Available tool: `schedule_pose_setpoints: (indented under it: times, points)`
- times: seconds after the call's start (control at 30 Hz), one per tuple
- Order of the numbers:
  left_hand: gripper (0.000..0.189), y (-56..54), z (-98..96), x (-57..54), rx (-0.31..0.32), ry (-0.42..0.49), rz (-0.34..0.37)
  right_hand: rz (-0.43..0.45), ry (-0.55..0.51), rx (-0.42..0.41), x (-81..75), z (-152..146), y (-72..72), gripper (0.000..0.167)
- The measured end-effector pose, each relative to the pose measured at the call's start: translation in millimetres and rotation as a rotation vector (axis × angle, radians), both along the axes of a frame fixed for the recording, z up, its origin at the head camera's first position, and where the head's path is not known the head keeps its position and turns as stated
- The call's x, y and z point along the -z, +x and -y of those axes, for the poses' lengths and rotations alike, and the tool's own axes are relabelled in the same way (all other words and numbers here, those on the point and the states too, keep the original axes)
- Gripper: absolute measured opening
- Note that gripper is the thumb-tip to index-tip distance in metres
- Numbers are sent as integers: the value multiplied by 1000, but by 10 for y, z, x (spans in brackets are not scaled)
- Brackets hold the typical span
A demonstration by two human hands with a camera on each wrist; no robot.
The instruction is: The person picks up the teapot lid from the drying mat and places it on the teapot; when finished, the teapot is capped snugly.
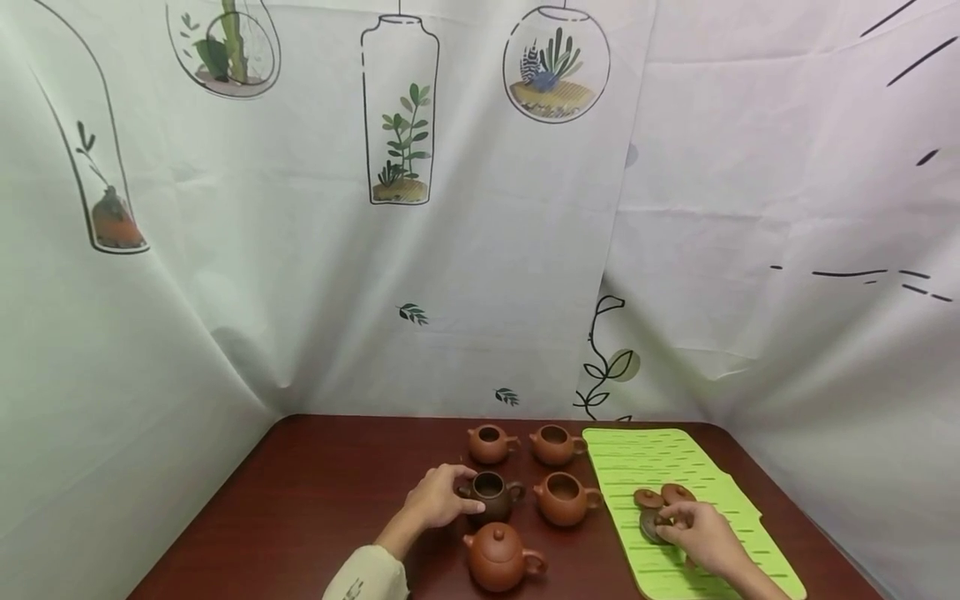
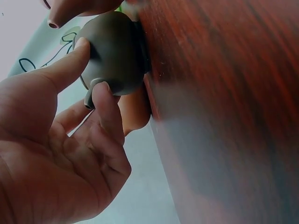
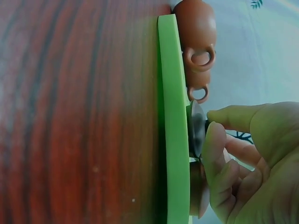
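Note:
My left hand (image 1: pixel 441 497) holds a dark brown clay teapot (image 1: pixel 491 508) at its spout side, thumb and fingers against the body. The teapot is lidless and upright on the table; in the left wrist view, the fingers lie around its short spout (image 2: pixel 89 99). With thumb and fingertips, my right hand (image 1: pixel 703 533) pinches the knob of a dark lid (image 1: pixel 652 527) at the green mat. The right wrist view shows that lid (image 3: pixel 197 128) tilted close to the mat's surface. Reddish-brown lids (image 1: pixel 677 493) lie beside it, one partly hidden by the hand.
Three lidless reddish-brown teapots (image 1: pixel 566 500) stand behind and right of the dark one. A lidded reddish teapot (image 1: pixel 498 557) stands in front. The ribbed green mat (image 1: pixel 720 492) covers the right side of the dark red table (image 1: pixel 315 500). Printed white cloth (image 1: pixel 480 267) hangs around it.

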State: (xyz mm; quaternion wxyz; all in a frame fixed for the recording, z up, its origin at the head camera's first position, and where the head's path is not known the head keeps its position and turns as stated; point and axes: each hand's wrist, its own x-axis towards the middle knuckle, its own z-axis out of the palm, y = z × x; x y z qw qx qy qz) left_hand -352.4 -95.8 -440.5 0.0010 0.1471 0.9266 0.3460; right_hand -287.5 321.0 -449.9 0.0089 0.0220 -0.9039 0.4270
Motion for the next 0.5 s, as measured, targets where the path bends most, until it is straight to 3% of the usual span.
schedule_pose_setpoints:
  times: [0.5]
  points:
    - [48, 11, -21, -82, 5, -89, 1, -14, -4, -31, 10, 15, -12, 19]
